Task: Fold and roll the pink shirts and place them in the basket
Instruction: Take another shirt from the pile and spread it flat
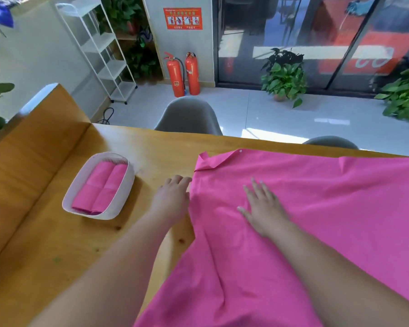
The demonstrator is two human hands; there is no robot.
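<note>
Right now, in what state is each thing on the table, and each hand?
pink shirt: spread flat, not yet folded
basket: holds two rolled shirts, side by side
left hand: fingers curled at the shirt's edge
right hand: open, flat on the shirt

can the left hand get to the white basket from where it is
Probably yes: the left hand rests at the spread pink shirt's edge, with only bare wooden table between it and the white oval basket.

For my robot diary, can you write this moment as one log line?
left hand: at spread pink shirt edge | right hand: flat on shirt | white oval basket: two pink rolls
</note>
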